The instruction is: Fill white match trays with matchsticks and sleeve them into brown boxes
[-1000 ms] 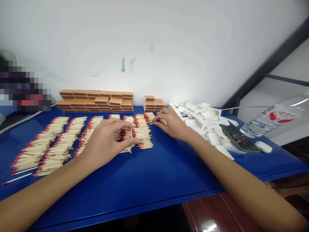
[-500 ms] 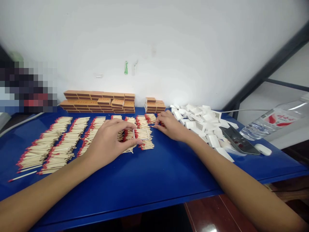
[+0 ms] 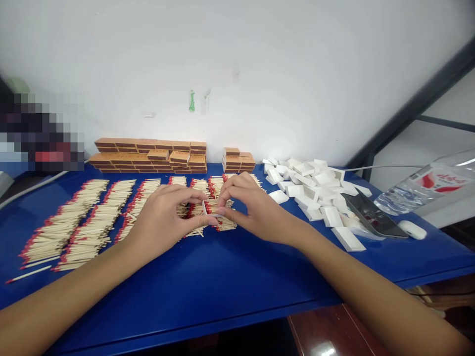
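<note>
My left hand [image 3: 162, 212] holds a small white matchbox tray [image 3: 204, 207] by its end between thumb and fingers. Red-tipped matches [image 3: 211, 205] lie inside the tray. Over its right part is my right hand [image 3: 252, 205], thumb and fingers pinched together on matches at the tray's opening; how many they hold is hidden. Behind and beneath both hands, more matches [image 3: 200, 185] lie in slanting rows on the blue table [image 3: 222, 287], partly covered by the hands.
Orange-brown matchboxes [image 3: 148, 157] are stacked along the wall, with a smaller stack [image 3: 237, 160] beside them. White empty trays [image 3: 311, 188] form a heap on the right. Past it are a dark phone [image 3: 374, 215], a white mouse-like object [image 3: 412, 229] and a clear bottle [image 3: 423, 185].
My right hand has moved left and nearer from the match pile at the back to the tray. My left hand keeps hold of the tray, which is now tilted slightly.
</note>
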Demonstrator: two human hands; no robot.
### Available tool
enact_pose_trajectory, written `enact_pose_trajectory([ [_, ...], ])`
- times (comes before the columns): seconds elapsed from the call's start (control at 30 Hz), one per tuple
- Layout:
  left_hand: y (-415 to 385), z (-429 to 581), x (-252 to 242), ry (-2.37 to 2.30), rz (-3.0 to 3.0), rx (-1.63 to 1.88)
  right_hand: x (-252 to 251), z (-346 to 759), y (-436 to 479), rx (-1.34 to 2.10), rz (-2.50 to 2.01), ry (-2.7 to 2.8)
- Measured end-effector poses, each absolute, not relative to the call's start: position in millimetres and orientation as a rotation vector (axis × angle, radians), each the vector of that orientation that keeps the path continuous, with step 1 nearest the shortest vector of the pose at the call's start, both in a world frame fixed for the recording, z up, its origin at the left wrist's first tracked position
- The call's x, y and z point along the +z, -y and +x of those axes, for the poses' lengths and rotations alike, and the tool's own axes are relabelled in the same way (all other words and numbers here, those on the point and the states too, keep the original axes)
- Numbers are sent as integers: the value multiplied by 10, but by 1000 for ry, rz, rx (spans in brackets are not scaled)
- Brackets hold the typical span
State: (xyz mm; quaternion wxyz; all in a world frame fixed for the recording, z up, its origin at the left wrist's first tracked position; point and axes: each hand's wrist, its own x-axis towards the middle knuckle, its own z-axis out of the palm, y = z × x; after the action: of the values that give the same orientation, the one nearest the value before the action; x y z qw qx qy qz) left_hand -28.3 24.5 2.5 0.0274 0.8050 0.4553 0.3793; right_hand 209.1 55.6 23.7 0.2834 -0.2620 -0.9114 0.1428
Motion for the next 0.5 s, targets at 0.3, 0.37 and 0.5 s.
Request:
enact_pose_trajectory([
  [0.3, -242, -294, 28, -1409, 2522, 1161, 181, 2203, -731, 279, -749, 2343],
  [0.37, -243, -300, 29, -1414, 2530, 1164, 151, 2281, -852, 162, -821, 2300],
  [0.5, -252, -314, 20, -1412, 2549, 1168, 40, 2483, -1134, -39, -1046, 2345],
])
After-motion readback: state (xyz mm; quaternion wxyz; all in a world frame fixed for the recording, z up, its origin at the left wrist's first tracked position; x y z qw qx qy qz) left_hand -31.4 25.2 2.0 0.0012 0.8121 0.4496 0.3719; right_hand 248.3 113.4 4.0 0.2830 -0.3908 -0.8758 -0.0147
